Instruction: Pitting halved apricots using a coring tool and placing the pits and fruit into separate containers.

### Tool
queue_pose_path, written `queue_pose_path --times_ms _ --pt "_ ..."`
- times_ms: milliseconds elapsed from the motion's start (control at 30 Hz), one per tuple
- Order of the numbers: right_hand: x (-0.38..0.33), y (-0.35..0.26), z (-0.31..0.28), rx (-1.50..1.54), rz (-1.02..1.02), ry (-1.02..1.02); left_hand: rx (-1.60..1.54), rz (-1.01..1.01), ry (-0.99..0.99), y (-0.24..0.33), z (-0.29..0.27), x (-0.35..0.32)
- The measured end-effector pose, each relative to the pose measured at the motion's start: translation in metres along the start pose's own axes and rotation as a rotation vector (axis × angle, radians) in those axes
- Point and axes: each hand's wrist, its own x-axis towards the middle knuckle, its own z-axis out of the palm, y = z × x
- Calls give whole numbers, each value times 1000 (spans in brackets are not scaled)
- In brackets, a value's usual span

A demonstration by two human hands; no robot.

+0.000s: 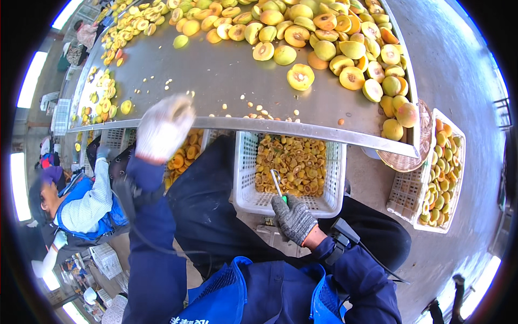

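My left hand [164,128], in a white glove, is over the near edge of the metal table [216,81]. Motion smears its fingers, so whether it grips anything is unclear. My right hand [294,220], in a grey knit glove, is closed round a green-handled pitting tool [276,181]. The thin metal shaft and looped tip of this tool point up over a white plastic crate [245,201] between my knees. Small yellow-brown fruit pieces [291,162] fill the crate's bottom. Halved yellow peaches [300,77] lie on the table, many with the stone or its hollow showing.
Beyond the table's right corner stand a wicker basket [414,141] and a crate [403,189] of peach halves. Small pits and bits [260,112] are scattered along the table's raised rim. At the left sits a co-worker [86,208] in a blue vest.
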Motion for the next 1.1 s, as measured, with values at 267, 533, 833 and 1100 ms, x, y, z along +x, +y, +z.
queue_pose_path --times_ms 267,533,833,1100 --pt "-6 -26 -8 72 -148 117 -192 -375 22 47 152 186" --pt "-13 -40 -40 389 -319 304 -1339 -268 -410 86 75 77" --pt "-18 -57 -49 118 -253 530 -2056 -552 -358 137 42 -33" --pt "-8 -82 -51 -334 -712 766 -2032 -441 -567 133 64 -42"
